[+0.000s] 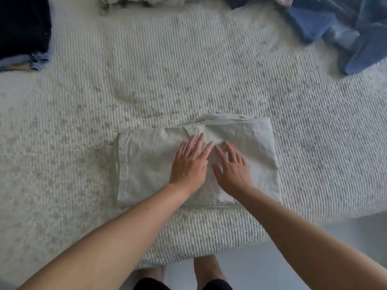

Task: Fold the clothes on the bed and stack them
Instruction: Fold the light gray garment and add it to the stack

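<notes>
Pale folded garment (199, 162) lies flat near the front edge of the bed (188, 80), roughly rectangular, far edge slightly rumpled. Left hand (189, 162) and right hand (231, 170) both rest palm-down on its middle, side by side, fingers straight and spread; neither grip closes on anything.

Step in hand, by my reading: smoothing the fold. To do it well, sweep outward from the centre toward each side, press the rumpled far edge flat, and square the corners before the next fold or lifting.

Surface: ribbed, textured white bedspread, soft, so creases need firm pressure. Blue clothes (345, 28) lie loose at far right; a dark stack (23, 26) sits at far left; striped fabric (134, 2) at the top edge. Pale floor (293, 258) below the bed.
</notes>
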